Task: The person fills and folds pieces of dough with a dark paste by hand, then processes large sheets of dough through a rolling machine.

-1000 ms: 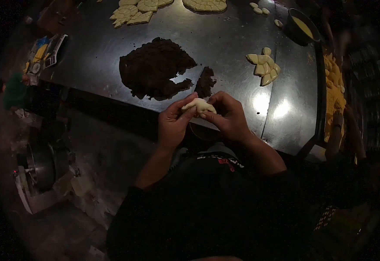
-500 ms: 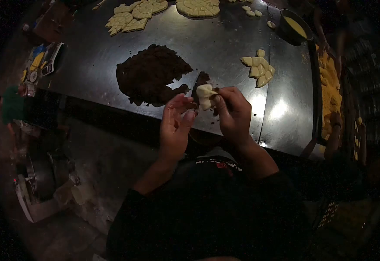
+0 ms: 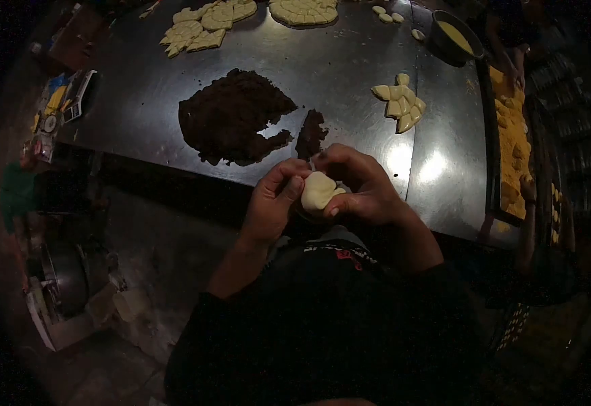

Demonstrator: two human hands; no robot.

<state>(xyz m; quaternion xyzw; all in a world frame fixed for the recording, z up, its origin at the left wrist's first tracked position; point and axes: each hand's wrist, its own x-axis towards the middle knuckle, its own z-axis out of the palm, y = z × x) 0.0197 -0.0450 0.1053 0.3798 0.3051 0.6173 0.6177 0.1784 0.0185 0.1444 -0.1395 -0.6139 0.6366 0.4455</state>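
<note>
The table [image 3: 349,61] is dark sheet metal, smooth and glossy, throwing back bright glare. The dough ball [image 3: 318,191] looks pale, soft and matt-smooth, while the brown filling heap [image 3: 231,115] is coarse, crumbly and dull.

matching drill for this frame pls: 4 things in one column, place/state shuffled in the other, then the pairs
Things:
1. dough ball
2. dark filling heap
3. bowl
4. small pile of dough pieces

Place or state:
A. far right corner of the table, yellow liquid inside
B. pinched between left hand and right hand
C. spread at mid-table, a wedge missing on its right
D. right of the heap, loose on bare metal

Pairs: 1-B, 2-C, 3-A, 4-D
</note>
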